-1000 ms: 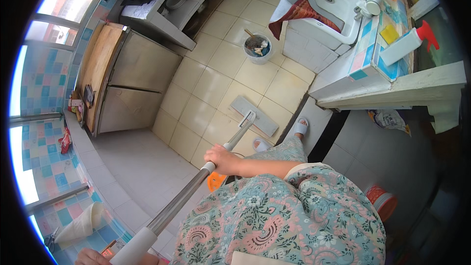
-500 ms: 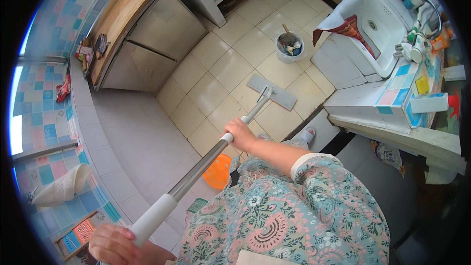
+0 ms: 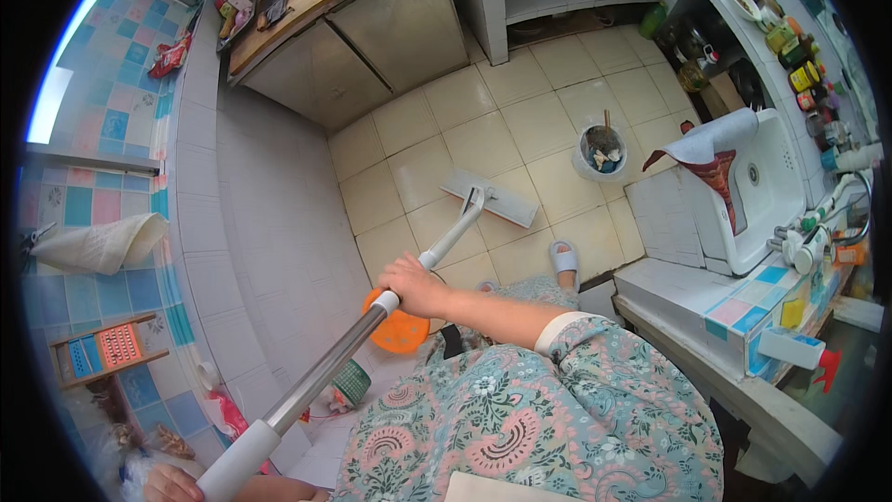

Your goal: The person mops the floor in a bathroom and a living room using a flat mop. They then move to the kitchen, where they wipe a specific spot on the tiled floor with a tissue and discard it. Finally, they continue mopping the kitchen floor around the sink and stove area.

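A flat mop with a long white-and-silver pole (image 3: 325,364) slants across from the lower left. Its grey rectangular head (image 3: 509,205) lies flat on the cream floor tiles. My right hand (image 3: 412,286) is wrapped round the pole partway down, by a white collar. At the pole's upper end, near the lower left rim, my left hand (image 3: 175,483) is closed on the white grip, partly cut off by the picture's edge. One slippered foot (image 3: 564,260) stands on the tiles right of the mop head; only a bit of the other shows beside my right forearm.
A bucket of waste (image 3: 600,151) stands beyond the mop head, left of a white sink (image 3: 764,172). A metal-fronted cabinet (image 3: 321,70) with a wooden top is at the far left. Below my right hand is an orange basin (image 3: 400,330). A tiled counter (image 3: 692,302) runs along the right.
The mop head has moved left across the tiles, away from the bucket. My view has shifted, and my slippered foot is now further forward. Both hands keep their hold on the pole.
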Tool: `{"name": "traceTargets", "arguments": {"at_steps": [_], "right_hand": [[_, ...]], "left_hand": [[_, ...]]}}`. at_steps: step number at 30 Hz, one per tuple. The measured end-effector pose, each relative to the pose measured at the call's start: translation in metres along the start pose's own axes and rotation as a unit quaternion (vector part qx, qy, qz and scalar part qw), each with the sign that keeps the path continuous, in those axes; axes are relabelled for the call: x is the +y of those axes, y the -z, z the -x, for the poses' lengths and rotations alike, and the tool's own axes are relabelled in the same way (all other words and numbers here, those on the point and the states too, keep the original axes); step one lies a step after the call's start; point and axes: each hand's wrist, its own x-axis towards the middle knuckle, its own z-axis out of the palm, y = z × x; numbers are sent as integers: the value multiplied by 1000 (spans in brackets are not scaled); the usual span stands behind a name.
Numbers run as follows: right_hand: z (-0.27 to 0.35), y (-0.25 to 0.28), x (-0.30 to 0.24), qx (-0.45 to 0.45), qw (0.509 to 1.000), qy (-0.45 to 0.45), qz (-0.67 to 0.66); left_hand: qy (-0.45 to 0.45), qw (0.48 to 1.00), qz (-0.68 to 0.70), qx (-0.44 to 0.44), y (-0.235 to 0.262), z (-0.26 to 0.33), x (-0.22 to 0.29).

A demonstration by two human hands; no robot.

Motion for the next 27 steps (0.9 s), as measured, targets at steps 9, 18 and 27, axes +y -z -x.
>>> {"name": "traceTargets", "arguments": {"at_steps": [9,18,27], "right_hand": [[-40,71,101,-26,996,-83,0],[22,96,48,-182,979,-71,-49],[-19,128,21,-232,972,17,-17]], "left_hand": [[223,891,-202,340,-160,-38,-64],[58,910,-220,347,-189,-91,-45],[-17,935,-66,349,-148,-121,-79]]}}
